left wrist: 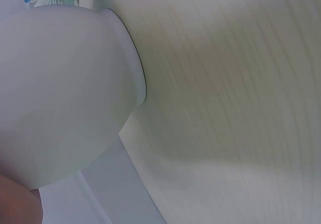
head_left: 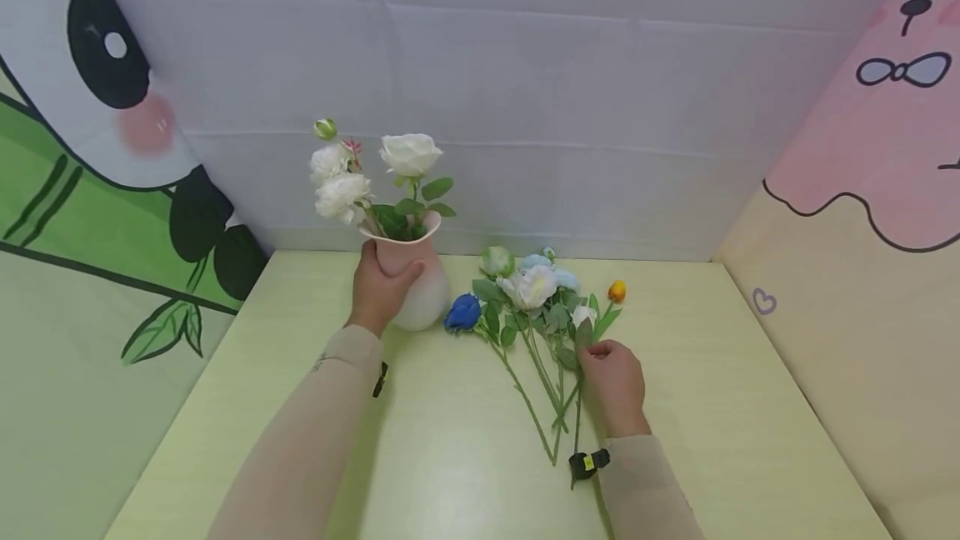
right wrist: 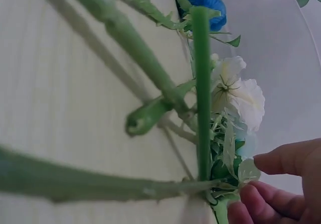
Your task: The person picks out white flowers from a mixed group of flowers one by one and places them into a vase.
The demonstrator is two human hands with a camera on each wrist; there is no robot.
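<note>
The left hand (head_left: pixel 381 288) grips the pink-and-white vase (head_left: pixel 424 300) near the far edge of the desk (head_left: pixel 457 473), white flowers (head_left: pixel 342 192) standing in it. The right hand (head_left: pixel 617 377) pinches a leaf (right wrist: pixel 249 170) below a small white bloom (head_left: pixel 582 315), among loose stems lying between a blue flower (head_left: pixel 462 312) and an orange tulip (head_left: pixel 617 291).

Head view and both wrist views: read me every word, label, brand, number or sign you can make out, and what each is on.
No readable words, brands or numbers in any view.
Small yellow patch on the black wrist-worn device by the right beige sleeve: too small to tell whether it has print.
Purple heart outline on the cream wall covering: a shape, no letters.
Pink-and-white rounded vase: no lettering visible.
</note>
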